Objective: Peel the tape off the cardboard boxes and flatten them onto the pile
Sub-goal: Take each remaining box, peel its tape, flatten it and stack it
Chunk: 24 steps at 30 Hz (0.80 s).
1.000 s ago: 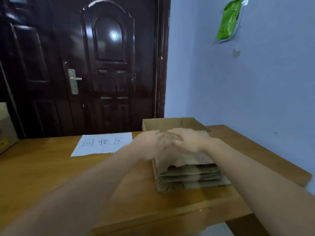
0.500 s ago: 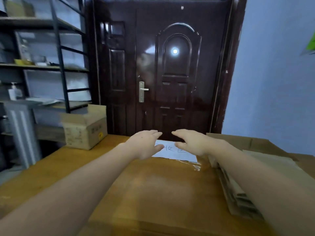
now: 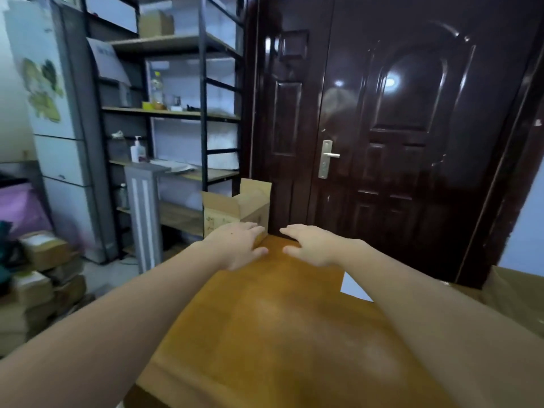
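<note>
An open cardboard box with raised flaps stands at the far left corner of the wooden table. My left hand hovers just in front of it, fingers straight, holding nothing. My right hand is stretched out beside it over the table's far edge, also flat and holding nothing. The pile of flattened cardboard shows only at the right edge of the view, partly behind my right forearm.
A white paper sheet lies on the table by my right arm. A dark door stands behind the table. Metal shelves are at the left, with stacked parcels on the floor.
My view has swung left, from the flattened pile to the open box. Both hands left the pile and moved left across the table toward the box, staying flat.
</note>
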Each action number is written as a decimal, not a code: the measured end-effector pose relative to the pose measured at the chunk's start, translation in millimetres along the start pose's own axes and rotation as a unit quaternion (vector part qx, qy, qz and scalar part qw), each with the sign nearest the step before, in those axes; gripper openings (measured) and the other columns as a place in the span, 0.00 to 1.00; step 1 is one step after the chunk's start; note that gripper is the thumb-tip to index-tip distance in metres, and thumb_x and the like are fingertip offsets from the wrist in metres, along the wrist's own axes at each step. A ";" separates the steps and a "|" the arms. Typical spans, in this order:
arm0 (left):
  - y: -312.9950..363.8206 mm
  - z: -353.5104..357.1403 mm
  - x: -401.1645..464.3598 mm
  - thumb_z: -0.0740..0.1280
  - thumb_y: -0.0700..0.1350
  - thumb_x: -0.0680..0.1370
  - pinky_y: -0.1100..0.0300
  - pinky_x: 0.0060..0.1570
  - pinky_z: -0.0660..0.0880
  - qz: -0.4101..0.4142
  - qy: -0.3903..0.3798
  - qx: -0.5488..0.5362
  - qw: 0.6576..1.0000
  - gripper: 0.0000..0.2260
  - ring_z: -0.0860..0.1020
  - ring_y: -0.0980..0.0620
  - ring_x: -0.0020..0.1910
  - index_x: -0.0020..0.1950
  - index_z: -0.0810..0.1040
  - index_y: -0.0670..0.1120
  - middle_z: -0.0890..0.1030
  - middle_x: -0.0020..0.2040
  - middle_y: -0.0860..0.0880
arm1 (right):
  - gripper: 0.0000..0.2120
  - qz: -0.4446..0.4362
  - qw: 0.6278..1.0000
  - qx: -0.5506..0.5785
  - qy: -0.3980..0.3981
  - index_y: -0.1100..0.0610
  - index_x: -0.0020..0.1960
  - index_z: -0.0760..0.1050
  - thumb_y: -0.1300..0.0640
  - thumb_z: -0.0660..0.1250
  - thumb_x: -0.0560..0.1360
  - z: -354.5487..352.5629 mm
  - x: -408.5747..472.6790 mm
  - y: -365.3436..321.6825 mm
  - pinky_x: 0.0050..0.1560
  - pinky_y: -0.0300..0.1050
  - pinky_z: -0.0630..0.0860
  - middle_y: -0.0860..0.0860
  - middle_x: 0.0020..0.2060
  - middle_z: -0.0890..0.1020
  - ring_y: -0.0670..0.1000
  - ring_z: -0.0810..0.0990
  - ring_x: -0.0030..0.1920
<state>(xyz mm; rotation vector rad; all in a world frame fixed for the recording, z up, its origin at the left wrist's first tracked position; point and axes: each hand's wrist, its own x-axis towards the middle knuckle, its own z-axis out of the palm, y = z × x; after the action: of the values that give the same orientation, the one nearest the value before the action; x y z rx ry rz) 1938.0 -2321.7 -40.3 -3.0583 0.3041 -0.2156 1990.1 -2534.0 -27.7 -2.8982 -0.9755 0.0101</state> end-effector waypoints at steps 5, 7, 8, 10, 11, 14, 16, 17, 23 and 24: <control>-68.4 3.2 30.5 0.54 0.63 0.85 0.48 0.78 0.60 -0.026 0.023 0.050 0.998 0.31 0.61 0.45 0.79 0.83 0.57 0.48 0.60 0.82 0.46 | 0.32 -0.014 1.000 0.009 -0.003 0.53 0.83 0.53 0.43 0.58 0.84 9.1 84.7 -17.2 0.79 0.50 0.58 0.52 0.82 0.55 0.54 0.57 0.80; -93.0 1.4 47.5 0.54 0.63 0.84 0.49 0.79 0.58 -0.035 0.036 0.067 0.997 0.32 0.60 0.45 0.80 0.84 0.56 0.47 0.59 0.83 0.46 | 0.32 -0.014 1.000 0.011 0.015 0.55 0.83 0.53 0.44 0.58 0.84 9.8 115.9 -23.3 0.77 0.51 0.61 0.53 0.81 0.57 0.55 0.60 0.79; -103.5 0.3 56.7 0.54 0.64 0.84 0.49 0.79 0.57 -0.040 0.048 0.073 0.995 0.33 0.59 0.46 0.81 0.84 0.55 0.47 0.58 0.83 0.46 | 0.31 -0.012 0.999 0.015 0.030 0.57 0.82 0.56 0.44 0.58 0.84 9.8 131.8 -26.0 0.76 0.52 0.63 0.54 0.80 0.61 0.56 0.63 0.78; -118.5 -0.8 74.0 0.55 0.63 0.84 0.50 0.80 0.54 -0.051 0.073 0.079 0.993 0.34 0.57 0.46 0.81 0.84 0.53 0.46 0.57 0.83 0.46 | 0.28 -0.001 0.998 0.033 0.059 0.58 0.78 0.64 0.43 0.59 0.84 10.6 163.6 -29.9 0.68 0.52 0.71 0.55 0.74 0.70 0.58 0.71 0.71; -123.2 0.4 81.6 0.55 0.62 0.84 0.50 0.80 0.54 -0.057 0.080 0.078 0.992 0.34 0.56 0.46 0.82 0.84 0.53 0.46 0.57 0.83 0.45 | 0.26 0.002 0.996 0.052 0.070 0.57 0.74 0.67 0.42 0.59 0.84 12.1 178.1 -31.9 0.63 0.53 0.74 0.55 0.69 0.75 0.57 0.75 0.65; -125.6 12.8 95.8 0.55 0.62 0.84 0.49 0.79 0.57 -0.051 0.083 0.068 0.993 0.32 0.61 0.46 0.80 0.83 0.56 0.45 0.62 0.81 0.45 | 0.14 -0.006 0.984 0.147 0.103 0.53 0.61 0.77 0.45 0.61 0.83 24.5 209.2 -38.2 0.48 0.56 0.81 0.51 0.47 0.82 0.55 0.81 0.46; -122.5 22.4 98.4 0.56 0.61 0.84 0.49 0.77 0.59 -0.043 0.087 0.053 0.994 0.31 0.64 0.45 0.78 0.82 0.59 0.44 0.65 0.80 0.45 | 0.12 0.011 0.966 0.210 0.147 0.52 0.47 0.78 0.49 0.61 0.84 33.1 216.4 -41.4 0.42 0.55 0.81 0.51 0.38 0.80 0.55 0.80 0.39; -121.6 25.1 97.8 0.57 0.60 0.84 0.49 0.77 0.59 -0.042 0.095 0.044 0.994 0.31 0.64 0.46 0.77 0.82 0.59 0.44 0.65 0.79 0.45 | 0.15 0.018 0.957 0.233 0.170 0.52 0.40 0.76 0.52 0.61 0.84 35.5 216.1 -42.5 0.40 0.54 0.80 0.51 0.35 0.79 0.55 0.79 0.37; -116.7 25.9 75.0 0.60 0.60 0.83 0.52 0.75 0.61 -0.048 0.132 0.012 0.990 0.30 0.67 0.48 0.75 0.81 0.61 0.46 0.69 0.77 0.47 | 0.18 0.005 0.945 0.286 0.156 0.68 0.44 0.77 0.55 0.61 0.84 35.2 174.7 -31.6 0.36 0.47 0.69 0.56 0.34 0.76 0.52 0.73 0.35; -112.3 25.6 68.3 0.61 0.59 0.83 0.52 0.75 0.61 -0.047 0.136 -0.003 0.990 0.30 0.67 0.48 0.75 0.81 0.61 0.46 0.69 0.77 0.47 | 0.19 -0.001 0.947 0.284 0.151 0.69 0.45 0.77 0.54 0.62 0.84 33.9 162.8 -27.0 0.36 0.47 0.67 0.59 0.35 0.76 0.52 0.72 0.35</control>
<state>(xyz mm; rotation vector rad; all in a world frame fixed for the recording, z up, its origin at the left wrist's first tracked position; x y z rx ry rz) 2029.5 -2224.3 -48.2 -3.0489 0.1731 -0.6407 2102.3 -2411.7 -56.0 -2.2852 -0.7619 -0.1278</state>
